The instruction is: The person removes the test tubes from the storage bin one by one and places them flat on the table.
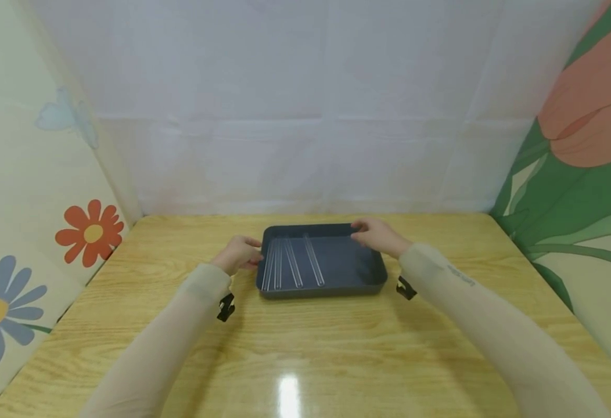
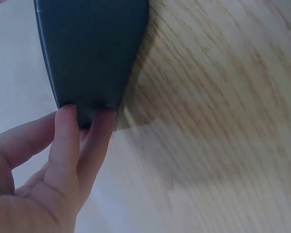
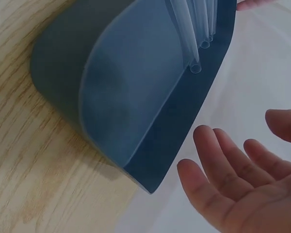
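A dark blue-grey rectangular tray (image 1: 344,264) lies on the table. Several clear test tubes (image 1: 313,261) rest in its left half, roughly lengthwise from back to front; some lean at a slant. At the tray's left end, my left hand (image 1: 236,253) touches the outer wall. In the left wrist view, the fingertips of that hand (image 2: 53,174) press on the tray's side (image 2: 92,53), fairly straight. Near the far right corner is my right hand (image 1: 381,236). The right wrist view shows its spread fingers (image 3: 218,174) apart from the tray wall (image 3: 177,111), holding nothing.
The wooden table (image 1: 316,348) extends around the tray. A white cloth (image 1: 305,157) hangs behind it. Panels with painted flowers stand at the left (image 1: 18,174) and right (image 1: 582,191). Each wrist carries a small black mount (image 1: 226,307).
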A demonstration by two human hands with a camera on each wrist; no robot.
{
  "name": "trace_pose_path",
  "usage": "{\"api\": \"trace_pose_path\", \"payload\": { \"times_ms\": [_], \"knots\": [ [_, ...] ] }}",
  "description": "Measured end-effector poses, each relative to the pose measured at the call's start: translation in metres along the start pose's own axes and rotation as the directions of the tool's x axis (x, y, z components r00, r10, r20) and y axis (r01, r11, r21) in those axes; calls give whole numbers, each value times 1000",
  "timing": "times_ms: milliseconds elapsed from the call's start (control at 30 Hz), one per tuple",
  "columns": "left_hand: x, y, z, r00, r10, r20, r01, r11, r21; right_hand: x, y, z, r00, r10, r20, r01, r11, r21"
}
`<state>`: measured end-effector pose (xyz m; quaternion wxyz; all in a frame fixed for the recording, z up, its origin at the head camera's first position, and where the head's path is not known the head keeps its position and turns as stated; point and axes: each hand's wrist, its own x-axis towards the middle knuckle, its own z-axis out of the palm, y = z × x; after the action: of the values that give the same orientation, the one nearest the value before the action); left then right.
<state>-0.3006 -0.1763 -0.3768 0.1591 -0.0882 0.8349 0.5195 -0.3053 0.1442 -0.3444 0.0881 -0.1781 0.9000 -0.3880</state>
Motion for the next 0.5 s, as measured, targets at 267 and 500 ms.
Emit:
{"api": "trace_pose_path", "payload": {
  "times_ms": [267, 500],
  "knots": [
    [-1, -1, 0, 1000, -4, 2, 4, 1000, 14, 6, -11, -4, 995, 87, 58, -88, 996, 19],
    [-2, -2, 0, 1000, 6, 14, -6, 1000, 15, 15, -20, -4, 984, 131, 120, -131, 991, -2]
  ]
}}
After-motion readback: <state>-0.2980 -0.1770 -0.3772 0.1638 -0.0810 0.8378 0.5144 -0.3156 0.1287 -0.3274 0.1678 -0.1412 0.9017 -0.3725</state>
